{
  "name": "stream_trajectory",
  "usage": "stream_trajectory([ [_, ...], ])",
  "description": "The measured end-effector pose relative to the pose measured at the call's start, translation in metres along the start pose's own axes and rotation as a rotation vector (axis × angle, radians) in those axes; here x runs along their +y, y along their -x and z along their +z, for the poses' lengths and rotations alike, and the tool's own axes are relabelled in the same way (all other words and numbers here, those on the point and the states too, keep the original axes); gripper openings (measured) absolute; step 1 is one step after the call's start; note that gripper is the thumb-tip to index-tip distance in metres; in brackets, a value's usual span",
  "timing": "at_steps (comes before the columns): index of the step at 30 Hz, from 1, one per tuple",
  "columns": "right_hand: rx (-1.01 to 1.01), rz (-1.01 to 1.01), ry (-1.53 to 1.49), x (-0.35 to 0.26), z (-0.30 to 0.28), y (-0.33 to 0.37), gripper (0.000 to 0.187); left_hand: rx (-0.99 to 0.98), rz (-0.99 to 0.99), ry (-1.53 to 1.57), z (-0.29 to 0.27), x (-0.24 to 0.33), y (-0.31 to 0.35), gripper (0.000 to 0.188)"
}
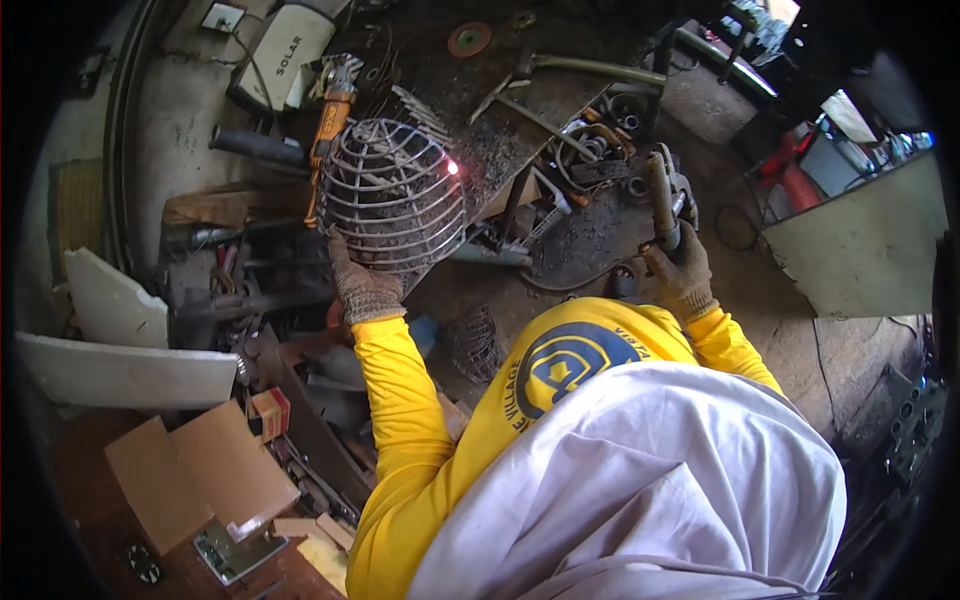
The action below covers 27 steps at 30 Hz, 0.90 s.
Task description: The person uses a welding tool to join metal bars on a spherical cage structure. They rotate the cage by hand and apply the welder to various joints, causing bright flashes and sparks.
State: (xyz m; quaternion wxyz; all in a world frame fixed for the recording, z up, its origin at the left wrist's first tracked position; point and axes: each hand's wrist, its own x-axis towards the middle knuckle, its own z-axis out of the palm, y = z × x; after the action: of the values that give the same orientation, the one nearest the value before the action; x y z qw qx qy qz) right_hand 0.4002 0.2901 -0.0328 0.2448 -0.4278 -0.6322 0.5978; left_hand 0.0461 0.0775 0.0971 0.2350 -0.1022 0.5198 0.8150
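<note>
A dome-shaped cage of metal bars (392,196) sits on the dark worktable, left of centre. A small red-hot spot glows on its right side. My left hand (362,285), in a brown knit glove, holds the cage's lower-left edge; its fingertips are partly hidden. My right hand (682,272), gloved too, is closed round a worn metal tool that looks like locking pliers (664,200), raised to the right and apart from the cage. Just left of the cage lies an orange angle grinder (334,118).
Metal scraps and rings (600,140) lie right of the table's edge. A red disc (469,39) rests at the back. A white box (284,58) stands at the far left. Cardboard (205,465) and pale panels (125,370) are at lower left; a board (865,240) leans at right.
</note>
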Motion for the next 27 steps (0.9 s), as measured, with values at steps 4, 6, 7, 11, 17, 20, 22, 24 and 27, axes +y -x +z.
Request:
stream_trajectory([
  [4,0.063,0.033,0.289,-0.037,-0.002,0.005,0.057,-0.083,-0.080,0.026,-0.022,-0.002,-0.022,0.060],
  [6,0.073,-0.021,0.376,-0.055,-0.005,0.007,0.056,-0.081,-0.046,0.015,-0.025,-0.005,-0.026,0.060],
  [7,0.076,-0.127,0.293,-0.048,-0.006,0.005,0.047,-0.041,-0.030,0.000,-0.024,-0.009,-0.023,0.060],
  [11,-0.094,-0.019,0.022,-0.065,-0.015,0.011,0.049,-0.048,-0.105,0.024,-0.016,-0.012,-0.019,0.059],
  [17,-0.082,0.005,-0.295,-0.089,0.000,0.031,0.035,-0.203,-0.112,0.086,-0.048,-0.015,-0.035,0.059],
  [20,-0.044,-0.001,-0.127,-0.091,0.002,0.028,0.036,-0.205,-0.093,0.063,-0.059,-0.017,-0.033,0.060],
  [22,-0.011,-0.010,-0.093,-0.093,0.001,0.026,0.035,-0.241,-0.186,0.050,-0.064,-0.018,-0.020,0.059],
  [24,-0.020,-0.024,-0.134,-0.095,0.004,0.019,0.035,-0.276,-0.083,-0.024,-0.087,-0.030,-0.023,0.059],
  [27,-0.023,-0.052,-0.006,-0.091,-0.001,0.007,0.037,-0.173,-0.015,-0.107,-0.098,-0.031,-0.018,0.056],
])
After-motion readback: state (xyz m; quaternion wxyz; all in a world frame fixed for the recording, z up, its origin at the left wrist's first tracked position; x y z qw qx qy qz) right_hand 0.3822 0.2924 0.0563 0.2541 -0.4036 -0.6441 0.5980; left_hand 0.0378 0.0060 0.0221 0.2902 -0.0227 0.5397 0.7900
